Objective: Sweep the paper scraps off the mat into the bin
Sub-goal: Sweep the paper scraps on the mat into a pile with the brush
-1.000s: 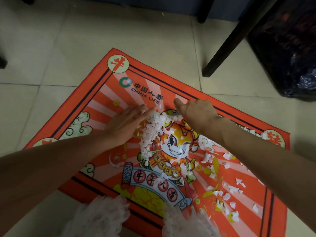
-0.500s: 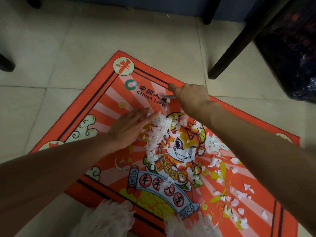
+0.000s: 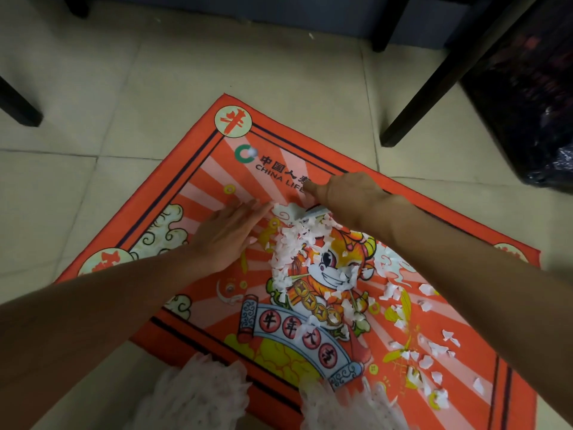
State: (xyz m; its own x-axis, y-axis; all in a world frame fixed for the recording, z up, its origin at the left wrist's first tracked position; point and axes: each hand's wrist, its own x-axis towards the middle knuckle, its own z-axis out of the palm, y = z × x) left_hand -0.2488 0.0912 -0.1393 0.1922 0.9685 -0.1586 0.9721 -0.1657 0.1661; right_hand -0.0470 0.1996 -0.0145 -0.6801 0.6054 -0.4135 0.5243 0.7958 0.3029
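Observation:
A red-orange mat (image 3: 198, 181) with a cartoon ox lies on the tiled floor. White paper scraps (image 3: 294, 243) are heaped at its middle, and more loose scraps (image 3: 431, 352) are strewn toward the near right corner. My left hand (image 3: 229, 237) lies flat on the mat, fingers straight, touching the heap's left side. My right hand (image 3: 347, 193) is at the heap's far end by the "CHINA LIFE" lettering, back up and thumb pointing left. A thin pale grey strip (image 3: 313, 209) shows under its hidden fingers. The bin (image 3: 527, 97), lined with a black bag, stands at the far right.
Dark furniture legs stand beyond the mat: a slanted leg (image 3: 434, 88) between mat and bin, another leg (image 3: 384, 23) at the back, a third leg (image 3: 18, 103) at far left. White lacy fabric (image 3: 201, 395) covers the mat's near edge. Beige floor tiles (image 3: 124, 88) surround the mat.
My right hand slid from the ox's head up to the lettering and now sits at the heap's far end. My left hand stayed flat beside the heap.

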